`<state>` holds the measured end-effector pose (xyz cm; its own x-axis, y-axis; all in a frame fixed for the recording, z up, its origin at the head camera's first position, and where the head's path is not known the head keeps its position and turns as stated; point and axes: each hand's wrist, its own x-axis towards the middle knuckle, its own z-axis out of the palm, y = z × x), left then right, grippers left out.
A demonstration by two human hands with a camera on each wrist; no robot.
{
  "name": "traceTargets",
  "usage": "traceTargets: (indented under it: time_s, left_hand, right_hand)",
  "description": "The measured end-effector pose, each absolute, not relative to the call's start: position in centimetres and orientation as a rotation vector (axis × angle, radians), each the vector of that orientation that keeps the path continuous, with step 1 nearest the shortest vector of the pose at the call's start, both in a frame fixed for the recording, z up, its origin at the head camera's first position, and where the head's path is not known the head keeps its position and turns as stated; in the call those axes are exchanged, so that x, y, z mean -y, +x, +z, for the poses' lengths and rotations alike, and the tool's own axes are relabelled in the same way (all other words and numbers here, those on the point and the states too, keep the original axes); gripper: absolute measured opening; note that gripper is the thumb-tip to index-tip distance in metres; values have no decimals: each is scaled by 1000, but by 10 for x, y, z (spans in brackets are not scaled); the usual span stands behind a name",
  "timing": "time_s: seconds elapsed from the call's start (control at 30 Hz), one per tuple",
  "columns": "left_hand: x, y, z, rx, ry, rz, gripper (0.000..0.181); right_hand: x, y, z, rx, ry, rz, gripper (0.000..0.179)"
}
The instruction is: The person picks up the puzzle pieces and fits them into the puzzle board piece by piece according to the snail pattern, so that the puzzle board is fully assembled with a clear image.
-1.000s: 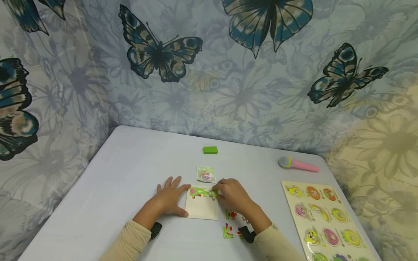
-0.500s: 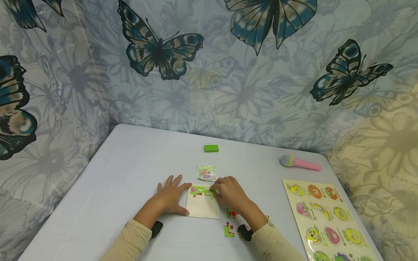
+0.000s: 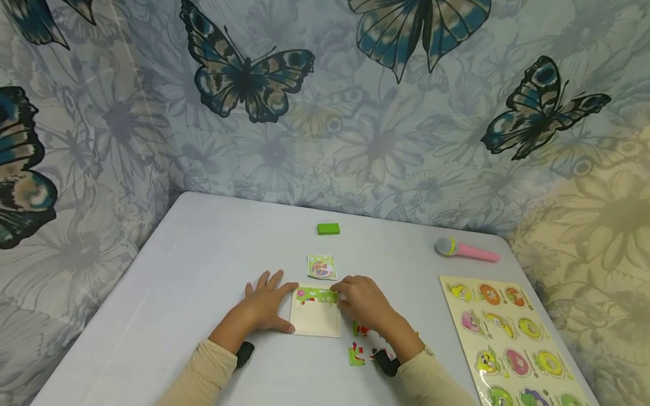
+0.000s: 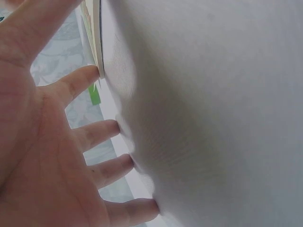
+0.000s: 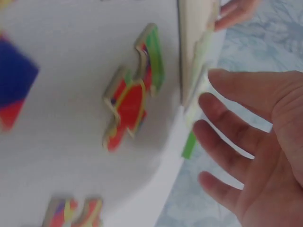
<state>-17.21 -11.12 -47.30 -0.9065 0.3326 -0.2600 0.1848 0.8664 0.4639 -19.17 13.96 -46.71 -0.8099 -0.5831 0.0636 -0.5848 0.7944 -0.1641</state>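
A small pale wooden puzzle board (image 3: 316,321) lies on the white table, with a row of green puzzle pieces (image 3: 315,295) along its far edge. My left hand (image 3: 265,307) is spread flat beside it, the index finger and thumb touching the board's left side. In the left wrist view, the left fingertips (image 4: 113,126) rest on the table. At the far right corner, my right hand (image 3: 364,301) has its thumb and index fingertips against the end of the row, fingers slightly bent. Loose red and green puzzle pieces (image 5: 130,104) lie on the table below the right hand.
A picture card (image 3: 322,267) lies just beyond the board, and a green block (image 3: 328,229) farther back. To the right are a pink toy microphone (image 3: 467,250) and a large board of fruit pictures (image 3: 508,338). A butterfly-patterned wall covering (image 3: 381,141) borders the table.
My right hand has set the last green piece level with the row at the board's far right corner and shifted slightly right. The left hand stays at the board's left side.
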Motion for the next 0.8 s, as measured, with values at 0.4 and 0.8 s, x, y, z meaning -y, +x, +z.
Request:
traceTargets:
  time_s: [0.4, 0.8]
  left_hand:
    - [112, -174, -475, -2699, 384, 601, 93]
    - [115, -173, -473, -2693, 381, 607, 93]
  right_hand:
    - [-166, -158, -449, 3187, 859, 188, 27]
    - [-170, -148, -459, 3180, 833, 142, 26]
